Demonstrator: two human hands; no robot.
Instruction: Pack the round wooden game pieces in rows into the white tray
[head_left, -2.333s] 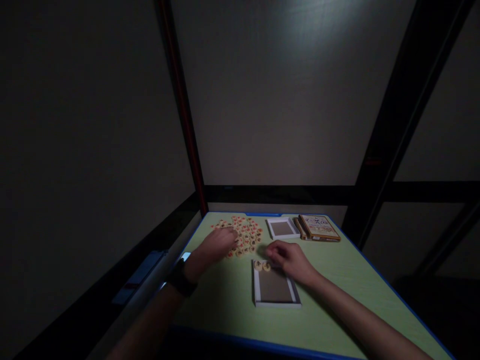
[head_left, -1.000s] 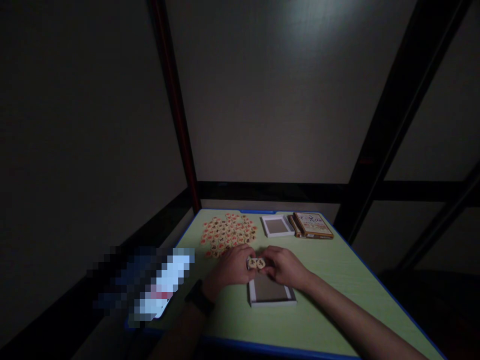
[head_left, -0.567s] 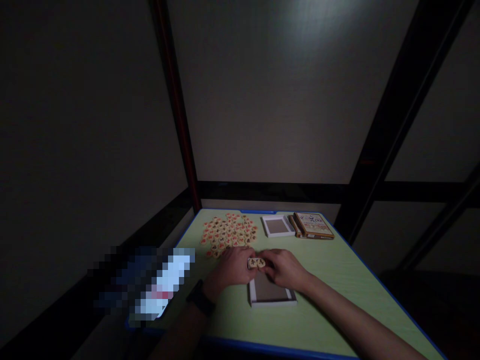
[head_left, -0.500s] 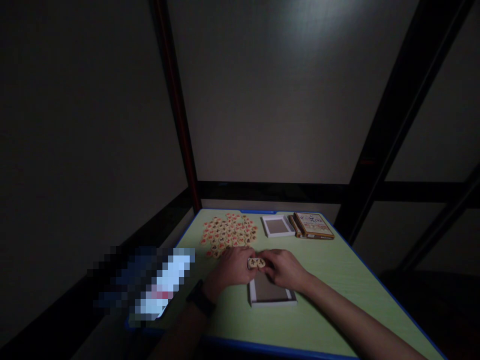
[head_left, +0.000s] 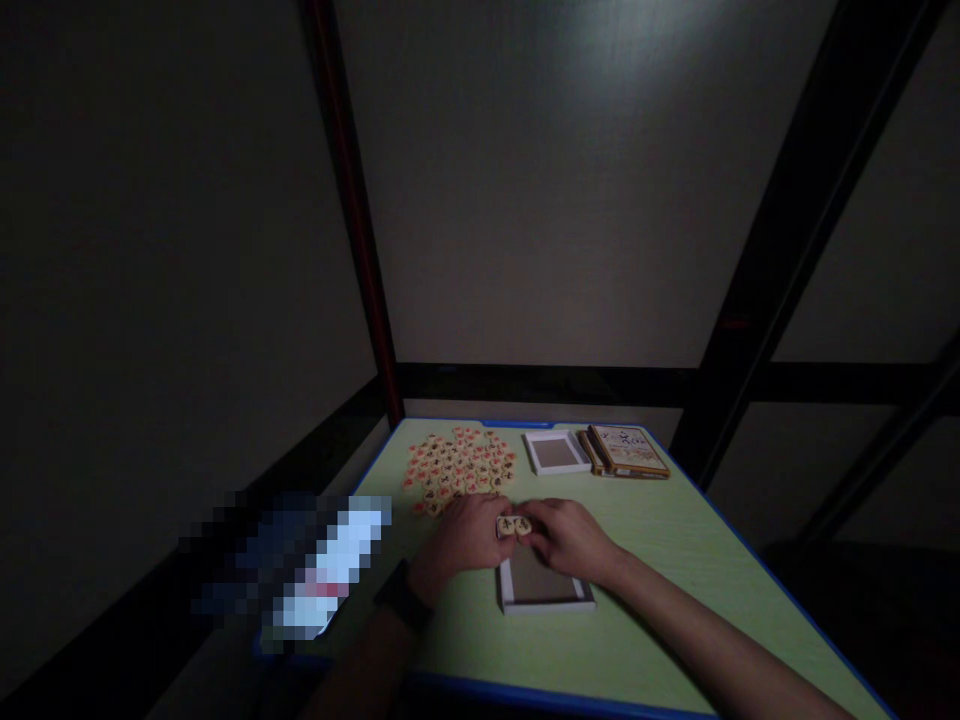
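Note:
Two round Chinese chess pieces with dark characters sit side by side at the far end of an open shallow white box (head_left: 546, 606) with a brown bottom. My left hand (head_left: 471, 530), a dark band on its wrist, is closed against the left chess piece (head_left: 506, 526). From the other side, my right hand (head_left: 568, 535) has its fingers bent around the right chess piece (head_left: 523, 526). Both hands cover the box's far corners, and I cannot tell whether the pieces rest on its bottom. Beyond my left hand lie many loose chess pieces (head_left: 457, 465), marked red or dark.
A second shallow white box (head_left: 556, 470) stands at the back of the green table (head_left: 660, 560). Right of it are stacked printed boxes (head_left: 628, 450). At the left edge lies a bright, blurred-out phone-like object (head_left: 334, 565). A wall rises behind the table.

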